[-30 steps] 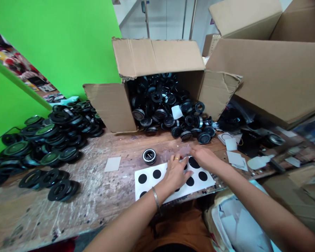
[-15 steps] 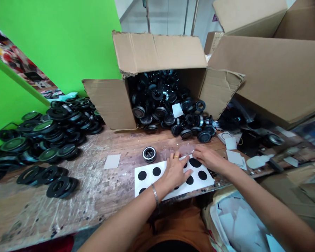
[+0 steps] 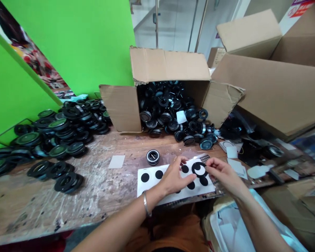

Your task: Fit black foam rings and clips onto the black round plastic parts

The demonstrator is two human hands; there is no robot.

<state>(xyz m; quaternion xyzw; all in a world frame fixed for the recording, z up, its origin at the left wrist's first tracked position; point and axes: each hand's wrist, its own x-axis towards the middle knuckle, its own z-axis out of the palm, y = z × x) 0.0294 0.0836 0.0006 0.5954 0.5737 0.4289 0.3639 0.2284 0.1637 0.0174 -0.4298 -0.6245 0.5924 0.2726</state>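
A white sheet [image 3: 165,179] printed with rows of black dots lies at the table's front edge. My left hand [image 3: 173,176] rests over its middle, thumb and fingers apart, hiding some dots. Between the thumb and fingertips of my right hand [image 3: 222,171] is the edge of a thin black ring sticker [image 3: 193,170], slightly raised over the sheet's right end. White and part of a black dot show through its hole. Just beyond the sheet stands a small round black part [image 3: 152,157] with a silvery rim, touched by neither hand.
A cardboard box [image 3: 170,64] lies open toward me, spilling black round parts [image 3: 190,127]. More black parts [image 3: 60,133] are heaped at the left, with loose rings [image 3: 65,182] nearer. A white square [image 3: 117,161] lies left of centre. Paper pieces [image 3: 236,166] lie right; a larger carton [image 3: 273,87] stands behind.
My right hand has drawn toward me and right, lifting the black ring sticker off the sheet. My left hand's fingers have spread from the right hand. The camera view has shifted.
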